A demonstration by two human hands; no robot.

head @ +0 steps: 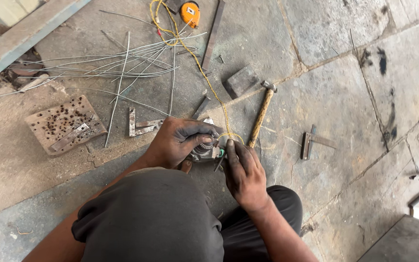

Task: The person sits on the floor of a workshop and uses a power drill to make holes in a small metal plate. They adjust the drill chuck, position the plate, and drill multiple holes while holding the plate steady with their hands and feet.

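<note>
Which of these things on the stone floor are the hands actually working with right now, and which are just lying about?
In hand:
- left hand and right hand on the small grey metal power tool
- twisted yellow cord running to it

Lying about:
- wooden-handled hammer
- bundle of thin steel rods
- holed wooden block
- orange tape measure
- flat metal brackets

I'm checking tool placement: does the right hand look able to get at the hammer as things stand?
Probably yes: the hammer lies on the floor just beyond the right hand, handle end nearest, nothing between them; but that hand is busy at the small power tool.
</note>
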